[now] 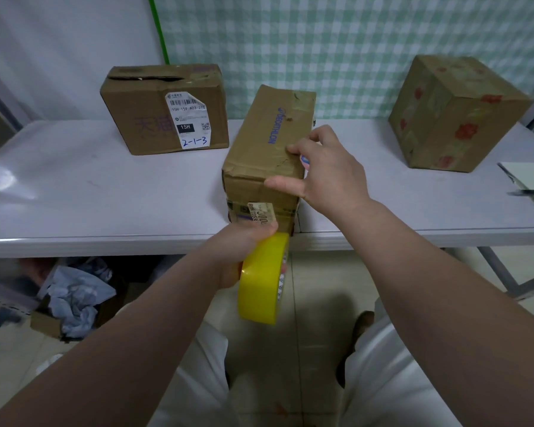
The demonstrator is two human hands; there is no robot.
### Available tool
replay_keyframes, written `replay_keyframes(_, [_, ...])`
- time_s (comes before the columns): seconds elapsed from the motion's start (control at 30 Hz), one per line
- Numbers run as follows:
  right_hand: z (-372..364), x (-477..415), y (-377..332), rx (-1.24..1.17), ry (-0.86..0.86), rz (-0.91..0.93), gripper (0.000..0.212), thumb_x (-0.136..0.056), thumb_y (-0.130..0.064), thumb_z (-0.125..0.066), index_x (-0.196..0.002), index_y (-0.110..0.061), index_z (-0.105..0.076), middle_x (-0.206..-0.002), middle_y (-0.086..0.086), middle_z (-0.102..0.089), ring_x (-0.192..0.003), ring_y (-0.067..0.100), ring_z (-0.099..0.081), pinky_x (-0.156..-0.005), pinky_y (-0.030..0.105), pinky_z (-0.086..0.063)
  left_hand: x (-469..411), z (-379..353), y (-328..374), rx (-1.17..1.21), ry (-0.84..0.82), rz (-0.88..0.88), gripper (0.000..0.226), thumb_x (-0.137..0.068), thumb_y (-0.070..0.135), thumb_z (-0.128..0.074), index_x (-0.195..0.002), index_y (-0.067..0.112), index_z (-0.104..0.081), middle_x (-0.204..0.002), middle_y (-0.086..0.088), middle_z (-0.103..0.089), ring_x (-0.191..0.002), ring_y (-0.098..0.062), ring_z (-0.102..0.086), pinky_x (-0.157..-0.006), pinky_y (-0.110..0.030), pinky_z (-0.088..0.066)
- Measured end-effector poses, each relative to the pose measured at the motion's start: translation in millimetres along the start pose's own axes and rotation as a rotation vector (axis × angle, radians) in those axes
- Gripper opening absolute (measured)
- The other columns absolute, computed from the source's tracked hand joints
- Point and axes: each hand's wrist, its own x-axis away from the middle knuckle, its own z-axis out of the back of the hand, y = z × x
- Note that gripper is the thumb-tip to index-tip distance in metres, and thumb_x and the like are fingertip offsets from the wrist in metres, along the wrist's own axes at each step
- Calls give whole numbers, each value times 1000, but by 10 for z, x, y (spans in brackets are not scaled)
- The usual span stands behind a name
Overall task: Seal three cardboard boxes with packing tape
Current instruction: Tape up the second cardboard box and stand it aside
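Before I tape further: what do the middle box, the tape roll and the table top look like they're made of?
Middle box: brown cardboard, matte, with creased, dented corners; glossy strips suggest old clear tape.
Tape roll: yellow plastic film, glossy by its sheen, around a printed core, possibly paper.
Table: pale grey and smooth, likely plastic, judging by the soft glare.

Bare table (pixel 74 186) is left open between the middle box (pixel 269 149) at the front edge and the left box (pixel 164 109) and right box (pixel 457 112) by the back edge. The right edge is blocked by paper (pixel 524 177).
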Motion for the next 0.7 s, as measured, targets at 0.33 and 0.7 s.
replay_keyframes(0.33, [-54, 36, 17, 2, 30, 31, 83, -60, -65, -75, -128, -20, -57, -127, -1, -44, -102, 17, -56, -69, 27, -36, -39, 23, -132, -119, 182, -95, 38, -87, 36, -66, -121, 22, -56, -117, -11, -58, -99, -30, -63, -79, -41, -56])
replay_keyframes(0.7, [-92, 76, 15, 7, 6, 43, 89, -59, -59, -80, -132, -16, -50, -133, 1, -39, -103, 22, -56, -67, 29, -36, -84, -19, -144, -212, 254, -160, 13, -86, 43, -63, -96, 38, -57, -121, -6, -55, -106, -28, -58, -93, -48, -50])
